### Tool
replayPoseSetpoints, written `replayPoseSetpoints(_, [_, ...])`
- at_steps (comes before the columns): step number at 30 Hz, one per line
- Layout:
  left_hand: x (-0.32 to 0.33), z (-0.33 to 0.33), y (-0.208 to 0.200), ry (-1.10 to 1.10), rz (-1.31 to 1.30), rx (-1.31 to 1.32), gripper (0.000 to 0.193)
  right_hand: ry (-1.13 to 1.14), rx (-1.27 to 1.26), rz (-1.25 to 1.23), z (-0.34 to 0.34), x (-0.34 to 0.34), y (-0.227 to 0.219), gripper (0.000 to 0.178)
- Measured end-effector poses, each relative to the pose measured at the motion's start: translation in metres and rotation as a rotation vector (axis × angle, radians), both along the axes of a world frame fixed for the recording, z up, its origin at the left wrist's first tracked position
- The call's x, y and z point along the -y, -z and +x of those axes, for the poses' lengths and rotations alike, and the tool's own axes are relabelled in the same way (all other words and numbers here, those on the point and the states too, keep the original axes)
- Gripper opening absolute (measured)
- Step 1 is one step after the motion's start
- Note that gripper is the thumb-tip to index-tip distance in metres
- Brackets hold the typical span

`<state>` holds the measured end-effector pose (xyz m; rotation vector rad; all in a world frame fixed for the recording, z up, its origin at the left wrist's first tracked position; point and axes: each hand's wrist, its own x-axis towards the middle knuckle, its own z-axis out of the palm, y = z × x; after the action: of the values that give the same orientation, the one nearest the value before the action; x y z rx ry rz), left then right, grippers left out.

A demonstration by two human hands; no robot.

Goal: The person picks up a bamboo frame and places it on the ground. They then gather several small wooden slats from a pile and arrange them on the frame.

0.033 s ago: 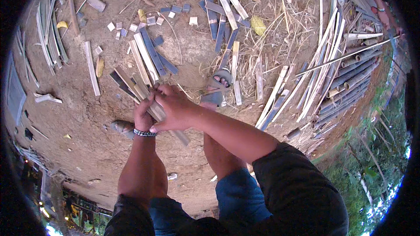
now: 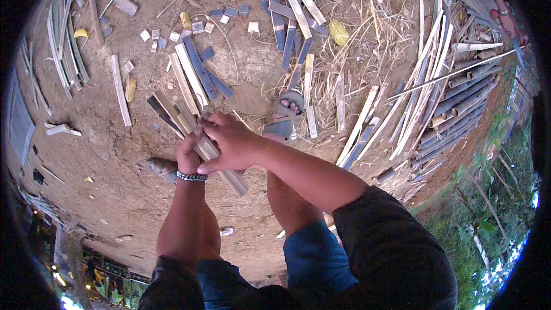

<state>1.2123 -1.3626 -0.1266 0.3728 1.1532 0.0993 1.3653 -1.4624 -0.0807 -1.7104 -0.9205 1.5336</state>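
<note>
A bundle of flat split bamboo strips point(image 2: 234, 181) slants between my legs, held above the ground in both hands. My left hand point(image 2: 188, 150), with a chain bracelet at its wrist, wraps round the bundle from the left. Across the strips from the right lies my right hand point(image 2: 232, 142), closed on them with the thumb along the near side. The far ends of the strips fan apart slightly, and some show a dark face. Just beyond them, pale and dark bamboo strips point(image 2: 193, 74) lie on the soil.
Small cut bamboo squares point(image 2: 173, 36) are scattered ahead. Long pale strips point(image 2: 425, 92) and bamboo poles point(image 2: 456, 106) are piled at right, near another person's hand point(image 2: 506, 26). Dry shavings point(image 2: 356, 34) cover soil at far right of centre. Thin strips point(image 2: 63, 40) lie far left.
My hands and the bundle have shifted very slightly, with the strips turned a little in my grip. The other person's hand at the far right has moved slightly.
</note>
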Motion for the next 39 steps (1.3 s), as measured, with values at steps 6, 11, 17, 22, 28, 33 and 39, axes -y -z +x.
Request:
replayPoseSetpoints(6, [0.009, -0.010, -0.005, 0.086, -0.009, -0.172, 0.030, 1.041, 0.359, -0.447, 0.030, 0.069, 0.104, 0.025])
replayPoseSetpoints(11, [0.011, -0.024, 0.008, 0.305, 0.091, -0.233, 0.029, 0.991, 0.658, -0.742, 0.067, 0.121, 0.166, 0.036])
replayPoseSetpoints(17, [0.010, -0.040, 0.018, 0.425, 0.111, -0.258, 0.030, 1.342, 0.661, -0.438, 0.093, 0.147, 0.186, 0.030])
replayPoseSetpoints(22, [0.001, -0.049, 0.018, 0.477, 0.182, -0.233, 0.030, 1.040, 0.784, -0.639, 0.091, 0.171, 0.162, 0.028])
replayPoseSetpoints(28, [-0.001, -0.052, 0.015, 0.533, 0.200, -0.247, 0.033, 1.263, 0.394, -0.520, 0.080, 0.187, 0.174, 0.028])
replayPoseSetpoints(33, [0.001, -0.071, 0.022, 0.532, 0.171, -0.197, 0.043, 1.503, -0.651, -0.171, 0.130, 0.201, 0.119, 0.019])
replayPoseSetpoints(39, [0.010, -0.069, 0.021, 0.547, 0.193, -0.236, 0.042, 1.353, -0.804, -0.026, 0.163, 0.186, 0.075, 0.024])
